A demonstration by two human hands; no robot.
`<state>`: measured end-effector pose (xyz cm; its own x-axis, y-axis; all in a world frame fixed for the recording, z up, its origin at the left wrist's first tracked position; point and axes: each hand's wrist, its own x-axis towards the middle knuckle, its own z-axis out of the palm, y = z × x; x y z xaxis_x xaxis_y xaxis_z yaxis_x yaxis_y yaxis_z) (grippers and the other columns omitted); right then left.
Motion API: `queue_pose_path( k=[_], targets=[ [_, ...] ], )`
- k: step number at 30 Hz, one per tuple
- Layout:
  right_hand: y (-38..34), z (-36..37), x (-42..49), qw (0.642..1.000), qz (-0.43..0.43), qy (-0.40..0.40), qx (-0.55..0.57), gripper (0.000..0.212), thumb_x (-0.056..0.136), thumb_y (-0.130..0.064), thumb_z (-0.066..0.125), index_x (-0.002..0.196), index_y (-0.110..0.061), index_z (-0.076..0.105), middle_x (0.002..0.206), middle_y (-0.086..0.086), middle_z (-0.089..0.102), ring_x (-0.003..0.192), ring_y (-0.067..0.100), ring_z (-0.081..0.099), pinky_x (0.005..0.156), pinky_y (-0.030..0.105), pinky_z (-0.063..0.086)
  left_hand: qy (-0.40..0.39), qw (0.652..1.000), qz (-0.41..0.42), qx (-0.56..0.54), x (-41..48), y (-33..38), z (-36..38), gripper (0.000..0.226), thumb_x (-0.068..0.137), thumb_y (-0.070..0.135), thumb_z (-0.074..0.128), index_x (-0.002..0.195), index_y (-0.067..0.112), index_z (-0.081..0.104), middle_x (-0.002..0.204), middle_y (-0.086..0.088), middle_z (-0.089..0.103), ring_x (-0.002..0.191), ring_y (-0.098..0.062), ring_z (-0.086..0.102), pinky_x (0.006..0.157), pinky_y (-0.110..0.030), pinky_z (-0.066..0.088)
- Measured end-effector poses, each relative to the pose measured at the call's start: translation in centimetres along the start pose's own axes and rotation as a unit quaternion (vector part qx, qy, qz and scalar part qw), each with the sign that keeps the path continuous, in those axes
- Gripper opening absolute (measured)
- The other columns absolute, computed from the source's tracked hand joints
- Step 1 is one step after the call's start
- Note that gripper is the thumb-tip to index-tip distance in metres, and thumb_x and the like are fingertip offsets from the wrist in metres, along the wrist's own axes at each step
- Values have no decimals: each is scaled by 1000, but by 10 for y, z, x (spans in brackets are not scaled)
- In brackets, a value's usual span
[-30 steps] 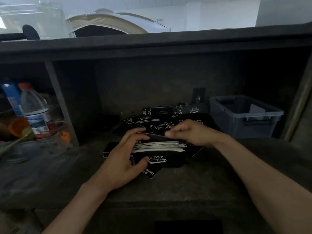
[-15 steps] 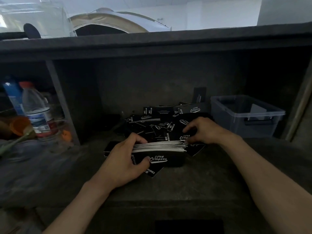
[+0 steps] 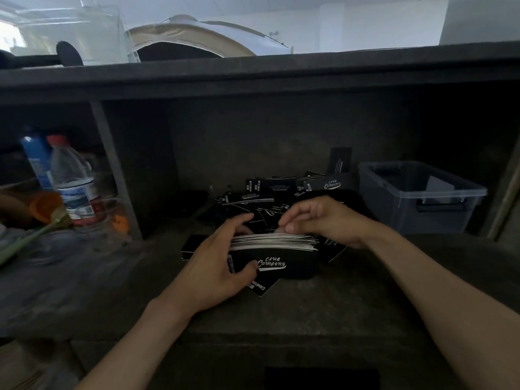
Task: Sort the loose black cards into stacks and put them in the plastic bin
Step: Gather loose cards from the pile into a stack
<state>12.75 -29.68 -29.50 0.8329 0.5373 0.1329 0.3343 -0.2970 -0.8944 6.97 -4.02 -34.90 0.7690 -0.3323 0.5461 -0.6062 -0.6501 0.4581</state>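
A thick stack of black cards with white "Club Camping" print stands on its long edge on the dark shelf. My left hand grips its left end, thumb on the front face and fingers behind. My right hand hovers at the stack's far top edge, thumb and fingertips pinched together on a black card that is hard to make out. Loose black cards lie in a heap behind the stack. The grey plastic bin stands open at the right.
One card leans upright against the back wall. A pale item lies inside the bin. Left of a shelf divider stand a water bottle, a blue bottle and an orange cup.
My right hand went out to the loose cards at the right, then came back to the top of the stack. My left hand kept its grip on the stack.
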Motion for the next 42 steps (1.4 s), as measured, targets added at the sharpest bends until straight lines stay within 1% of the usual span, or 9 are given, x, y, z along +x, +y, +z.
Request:
queue_pose_path(
  k=[6,9,13,19,23,26,28,34,42],
  targets=[
    [-15,21,-8,998,24,47,-22,27,94,-33,59,115,-18,67,106,-2,74,102,11,69,86,19,50,-2,1000,6,9,2,4,-2,60,78,51,64,133,28,57,115,26,52,108,5,57,91,-13,49],
    [-13,38,-32,977,18,140,-157,62,84,-50,67,137,-24,50,130,-12,56,121,7,54,100,25,44,-10,1000,-5,0,0,6,-4,63,78,50,63,135,26,55,118,23,52,110,5,56,93,-13,48],
    [-5,79,-50,966,7,175,-190,89,85,-32,70,155,-17,17,159,-1,22,146,12,19,120,29,18,-37,999,-6,-38,1,19,0,68,75,31,69,141,22,52,128,14,52,118,7,53,101,-10,42],
    [-4,70,-56,962,19,167,-216,81,86,-17,66,153,-10,22,162,0,16,147,9,15,109,9,8,-72,995,-41,55,-3,22,-6,81,77,38,66,153,30,37,151,10,41,142,-7,36,119,-32,34],
    [8,68,-64,965,-10,154,-211,89,81,-18,73,154,-14,22,161,-4,12,144,1,11,106,2,8,-65,995,-50,53,-9,24,-1,85,84,33,68,158,24,28,155,8,36,143,-9,35,120,-30,30],
    [8,59,-66,983,-5,181,-18,79,79,-17,78,148,-17,39,150,-3,38,139,5,33,114,18,25,-58,997,-50,32,-13,25,-1,81,87,26,71,157,22,31,151,9,39,138,-7,40,119,-28,33],
    [6,51,-65,974,-1,216,75,53,85,-19,73,135,-18,54,130,-3,61,120,5,56,100,16,43,-51,997,-50,25,-13,25,-1,79,88,24,71,156,23,33,148,11,41,136,-6,41,117,-26,33],
    [5,25,-63,971,-20,232,-61,10,89,-17,69,96,-17,75,96,1,75,94,21,69,82,36,57,-39,998,-49,18,-12,22,3,80,82,35,65,155,23,36,147,11,43,136,-6,43,117,-26,35],
    [2,10,-57,940,-74,187,-274,6,93,-20,62,95,-20,68,98,-5,60,86,4,59,79,19,48,-35,998,-47,34,-12,19,4,77,86,32,70,155,27,36,144,15,43,133,-3,44,116,-22,33]
  ],
)
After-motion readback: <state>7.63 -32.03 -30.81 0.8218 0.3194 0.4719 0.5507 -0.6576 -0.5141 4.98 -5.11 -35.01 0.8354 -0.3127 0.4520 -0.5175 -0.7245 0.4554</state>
